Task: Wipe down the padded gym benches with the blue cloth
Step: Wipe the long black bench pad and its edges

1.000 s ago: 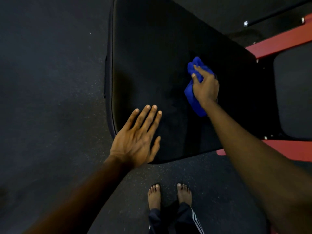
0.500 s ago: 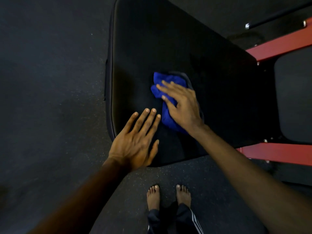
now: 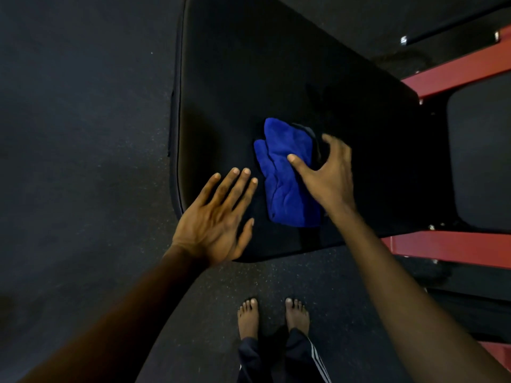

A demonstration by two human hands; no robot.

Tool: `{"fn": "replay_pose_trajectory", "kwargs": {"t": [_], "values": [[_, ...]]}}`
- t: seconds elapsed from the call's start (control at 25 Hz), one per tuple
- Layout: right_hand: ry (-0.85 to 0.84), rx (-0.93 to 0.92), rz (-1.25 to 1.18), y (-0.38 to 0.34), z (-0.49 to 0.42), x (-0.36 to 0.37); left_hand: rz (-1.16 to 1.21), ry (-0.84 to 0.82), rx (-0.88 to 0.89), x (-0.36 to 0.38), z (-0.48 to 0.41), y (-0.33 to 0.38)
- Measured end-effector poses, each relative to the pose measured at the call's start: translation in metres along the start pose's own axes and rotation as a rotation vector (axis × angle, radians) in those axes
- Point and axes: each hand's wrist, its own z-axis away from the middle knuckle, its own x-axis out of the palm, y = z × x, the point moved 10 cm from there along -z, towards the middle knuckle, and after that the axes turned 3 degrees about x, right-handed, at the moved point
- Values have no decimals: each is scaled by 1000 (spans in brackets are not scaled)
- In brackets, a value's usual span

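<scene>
- On the black padded bench (image 3: pixel 249 64), toward its near end, lies the blue cloth (image 3: pixel 284 186), bunched into a long, crumpled wad that runs away from the person.
- The right hand (image 3: pixel 329 178) grips the cloth from the cloth's right side: the thumb (image 3: pixel 297 161) presses on top of the blue folds, while the fingers (image 3: pixel 333 142) curl down over a darker edge of the fabric.
- The left hand (image 3: pixel 215 219) lies flat on the pad at the near left corner, palm down, its fingers straight and slightly spread, holding nothing.
- The left fingertips stop just beside the cloth's left edge; whether they touch it cannot be told.
- The two hands are near each other, with the cloth between them.
- To the right of the bench, a red metal frame (image 3: pixel 456 250) shows in two bars, one far and one near.
- Between those bars sits a second dark pad (image 3: pixel 481 158), apart from the first.
- At the upper right, a black bar (image 3: pixel 442 31) with a metal end lies across the view.
- Below the pad's near edge, two bare feet (image 3: pixel 249 316) stand on the speckled dark floor (image 3: pixel 83 134).
- Dark trousers (image 3: pixel 301 357) with white side stripes cover the ankles.
</scene>
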Motion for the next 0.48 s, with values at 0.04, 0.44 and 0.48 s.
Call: {"fn": "replay_pose_trajectory", "kwargs": {"t": [0.04,0.44,0.48], "values": [[-55,122,47,10,-1,2,3,5,-3,0,0,0],[-160,399,-398,24,-24,-6,7,26,-3,-2,1,0],[1,344,-351,21,-30,-33,9,29,-6,-2,1,0]]}}
